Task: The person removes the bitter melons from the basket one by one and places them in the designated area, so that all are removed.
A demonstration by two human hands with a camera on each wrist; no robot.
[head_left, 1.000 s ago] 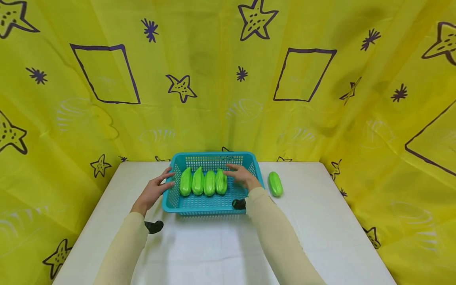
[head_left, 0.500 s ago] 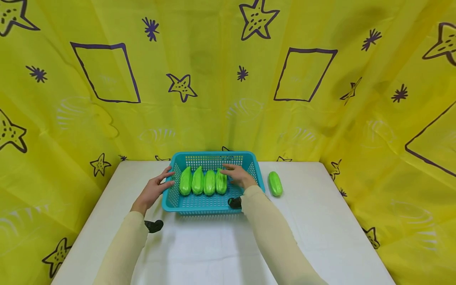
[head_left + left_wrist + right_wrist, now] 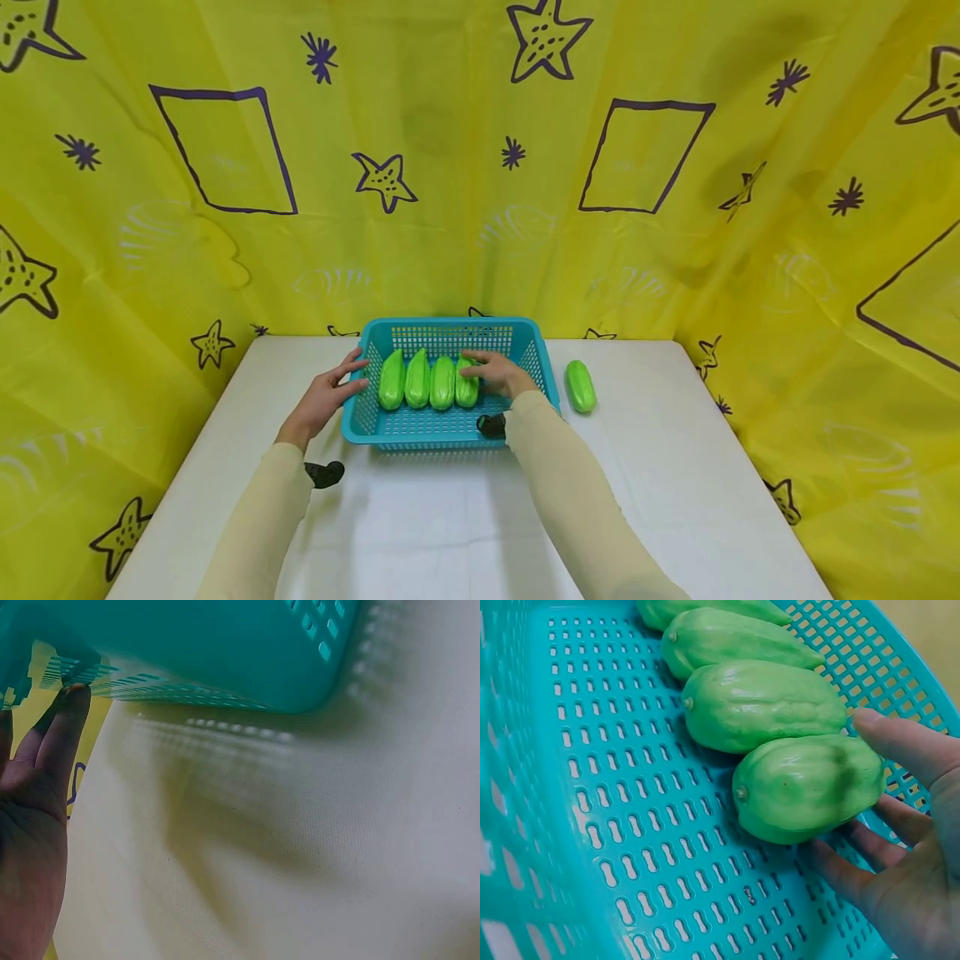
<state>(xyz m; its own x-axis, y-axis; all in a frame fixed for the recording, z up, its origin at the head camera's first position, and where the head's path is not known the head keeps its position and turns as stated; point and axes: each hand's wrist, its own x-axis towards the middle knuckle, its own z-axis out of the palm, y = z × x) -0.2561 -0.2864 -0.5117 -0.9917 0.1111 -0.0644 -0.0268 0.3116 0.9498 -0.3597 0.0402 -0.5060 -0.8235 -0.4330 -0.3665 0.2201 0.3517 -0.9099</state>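
Several glossy green gourd-like vegetables (image 3: 442,385), long and lightly ridged, lie side by side in a turquoise plastic basket (image 3: 420,433). My right hand (image 3: 498,372) reaches over the basket's right part. In the right wrist view its spread fingers (image 3: 847,874) lie along one side of the rightmost gourd (image 3: 802,787), with the thumb near the other side at its far end. My left hand (image 3: 321,406) is at the basket's left rim, thumb and fingertips overlapping it. In the left wrist view, extended fingers (image 3: 64,735) reach up to the basket's outer wall (image 3: 195,652).
One more green gourd (image 3: 581,386) lies on the white table (image 3: 645,467), just right of the basket. A yellow patterned curtain (image 3: 450,258) stands behind and along both sides. Dark devices are strapped at both wrists.
My right hand has moved slightly left, from beside the rightmost gourd to over its upper part. The left hand and the basket stay where they were.
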